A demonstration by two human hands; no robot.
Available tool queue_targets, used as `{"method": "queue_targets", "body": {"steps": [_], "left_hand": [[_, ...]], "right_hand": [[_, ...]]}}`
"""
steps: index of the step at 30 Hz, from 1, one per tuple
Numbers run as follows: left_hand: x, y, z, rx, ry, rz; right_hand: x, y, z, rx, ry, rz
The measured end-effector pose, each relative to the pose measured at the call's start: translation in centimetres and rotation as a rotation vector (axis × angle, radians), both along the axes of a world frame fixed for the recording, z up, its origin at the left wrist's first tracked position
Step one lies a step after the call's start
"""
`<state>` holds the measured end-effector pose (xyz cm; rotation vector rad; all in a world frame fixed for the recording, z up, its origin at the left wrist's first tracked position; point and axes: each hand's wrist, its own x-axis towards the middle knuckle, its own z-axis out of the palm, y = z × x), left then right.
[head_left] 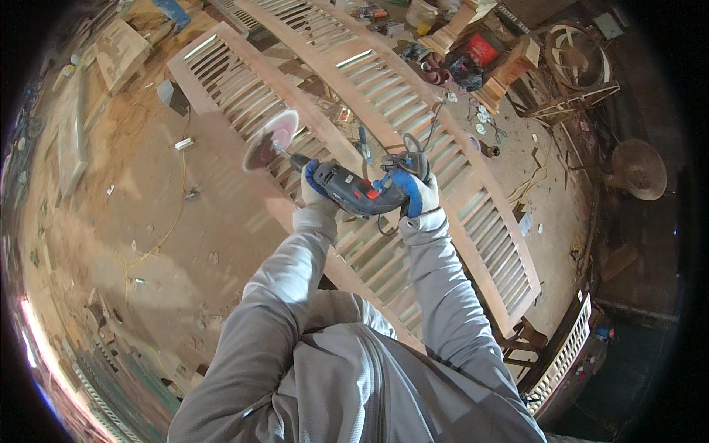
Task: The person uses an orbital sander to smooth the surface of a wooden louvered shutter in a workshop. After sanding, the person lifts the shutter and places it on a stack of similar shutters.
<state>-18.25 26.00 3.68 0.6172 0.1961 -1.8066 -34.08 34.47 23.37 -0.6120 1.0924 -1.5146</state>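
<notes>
A black drill [357,190] with red and blue parts is held level over a slatted wooden shutter panel [235,74]. My left hand [316,184], in a white and blue glove, wraps round its front end by the chuck. At the rear, my right hand [419,193] in a matching glove is closed round the handle. A round sanding disc [271,140], pinkish and blurred at its rim, sits on the drill's shaft beyond my left hand, above the panel's left edge. Whether it touches the wood I cannot tell. Another dark tool [410,156] with a cord shows just past my right hand.
A second slatted panel [461,196] lies alongside to the right. Further right are a red container [481,50], wooden posts [509,74], a round basket [576,59] and a yellow cord [533,177]. Wooden boards [118,55] lie far left; another cord [159,244] crosses the dusty floor.
</notes>
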Motion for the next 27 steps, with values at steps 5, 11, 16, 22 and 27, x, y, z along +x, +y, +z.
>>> {"method": "queue_targets", "body": {"steps": [5,11,16,22,27], "left_hand": [[-0.2,1.4,1.4,-0.009,0.086,-0.049],[1.2,1.5,2.0,0.074,-0.034,-0.071],[0.7,1.9,2.6,0.042,0.001,-0.055],[2.2,1.7,3.5,0.011,0.002,-0.100],[2.5,1.8,4.1,0.088,-0.045,-0.091]], "right_hand": [[-1.1,0.7,-1.4,0.021,-0.007,0.025],[0.5,0.9,-2.0,-0.033,-0.028,0.020],[-1.0,0.6,-1.4,0.021,-0.049,-0.022],[0.0,0.8,-2.3,0.027,-0.036,-0.039],[0.9,1.1,-0.8,0.047,-0.132,-0.047]]}}
